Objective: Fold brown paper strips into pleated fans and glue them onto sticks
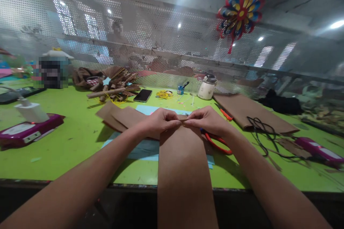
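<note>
A long strip of brown kraft paper (185, 171) runs from the table down over its front edge toward me. My left hand (163, 120) pinches the strip's far end between thumb and fingers. Close beside it, my right hand (205, 118) pinches the same end, which looks narrowly folded there. Under my right hand and wrist lie scissors with red-orange handles (219, 145), their blades mostly hidden. Light blue paper sheets (146, 150) rest beneath the strip. More brown paper pieces (115, 116) lie left of my left hand.
Behind are rolled brown paper pieces (107, 91), a phone (143, 95), yellow strings (165, 94), a small blue jar (180, 90) and a white bottle (206, 87). Brown sheets (249, 111) and a black cord (262, 134) lie right. Purple power strips (32, 130) flank both sides.
</note>
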Demonstrator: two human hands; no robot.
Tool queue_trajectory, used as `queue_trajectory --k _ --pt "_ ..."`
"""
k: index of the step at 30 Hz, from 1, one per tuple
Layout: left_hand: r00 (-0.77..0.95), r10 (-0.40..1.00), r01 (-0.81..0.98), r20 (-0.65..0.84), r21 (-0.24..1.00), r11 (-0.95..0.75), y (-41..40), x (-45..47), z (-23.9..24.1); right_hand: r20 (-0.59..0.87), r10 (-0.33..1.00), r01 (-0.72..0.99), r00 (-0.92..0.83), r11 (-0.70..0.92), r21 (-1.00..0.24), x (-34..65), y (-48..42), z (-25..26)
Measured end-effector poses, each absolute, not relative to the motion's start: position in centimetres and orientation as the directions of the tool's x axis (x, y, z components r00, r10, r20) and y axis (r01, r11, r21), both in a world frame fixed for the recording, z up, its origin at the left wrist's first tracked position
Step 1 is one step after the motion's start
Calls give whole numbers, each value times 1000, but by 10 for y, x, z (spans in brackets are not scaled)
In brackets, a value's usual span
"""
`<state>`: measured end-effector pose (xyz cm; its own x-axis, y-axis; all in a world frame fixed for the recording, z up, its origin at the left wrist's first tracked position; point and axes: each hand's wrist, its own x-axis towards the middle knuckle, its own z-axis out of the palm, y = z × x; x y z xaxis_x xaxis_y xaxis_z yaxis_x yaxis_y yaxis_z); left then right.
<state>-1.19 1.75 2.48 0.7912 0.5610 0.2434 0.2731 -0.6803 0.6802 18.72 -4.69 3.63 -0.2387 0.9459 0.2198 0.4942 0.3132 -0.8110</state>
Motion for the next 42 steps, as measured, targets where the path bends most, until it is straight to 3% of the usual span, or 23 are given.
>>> queue_trajectory --k 7,13,26,35,42 --pt "754 570 312 326 586 -748 17 -11 23 290 937 507 -192 348 -788 187 -43 31" --pt "725 598 363 343 548 -754 13 -11 24 238 949 451 -207 309 -837 186 -42 32" --pt "815 507 237 279 638 -732 14 -9 26 358 913 504 -195 407 -762 183 -40 29" --pt "793 534 266 294 621 -738 17 -10 23 245 948 372 -202 306 -876 192 -35 27" --pt "792 550 281 264 642 -713 18 -11 25 281 949 359 -140 313 -879 198 -30 29"
